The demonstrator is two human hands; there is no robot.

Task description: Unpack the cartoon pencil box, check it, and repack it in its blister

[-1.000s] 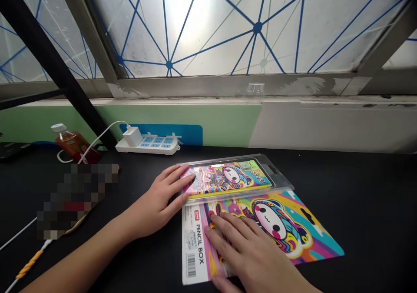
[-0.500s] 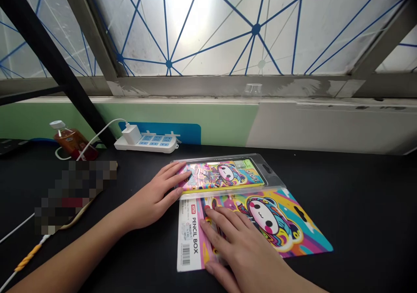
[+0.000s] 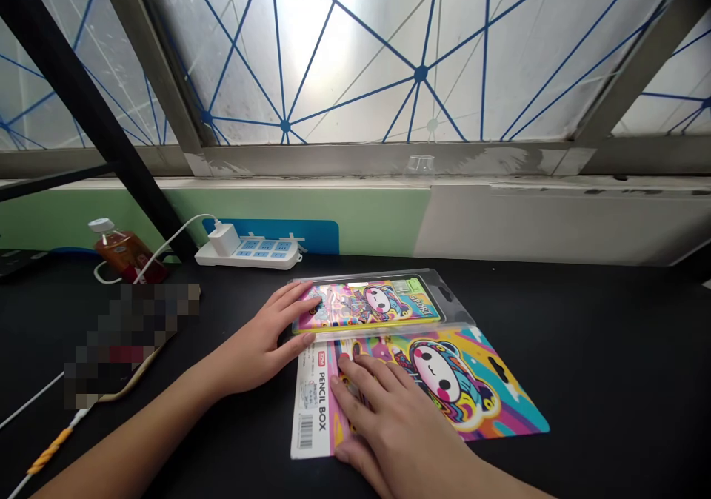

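Observation:
A colourful pencil box [image 3: 383,303] with a cartoon bear lies in a clear plastic package [image 3: 458,308] on the black table. My left hand [image 3: 278,329] rests on the left end of that package, fingers spread over the box's edge. In front lies a printed backing card [image 3: 489,388] with a larger bear, a white strip marked "PENCIL BOX" and a barcode. My right hand [image 3: 389,410] lies flat on the card's left-middle part, fingers apart, hiding some of the print. Card and package meet along the package's near edge.
A white power strip [image 3: 249,253] with a charger [image 3: 224,238] plugged in stands by the wall. To its left a drink bottle [image 3: 127,251] leans over. A blurred-out object [image 3: 133,343] with a cable lies at the left. A clear cup [image 3: 421,166] stands on the sill.
The camera view has shifted slightly, so everything sits a little lower and further left. Both hands stay in nearly the same places on the package and card.

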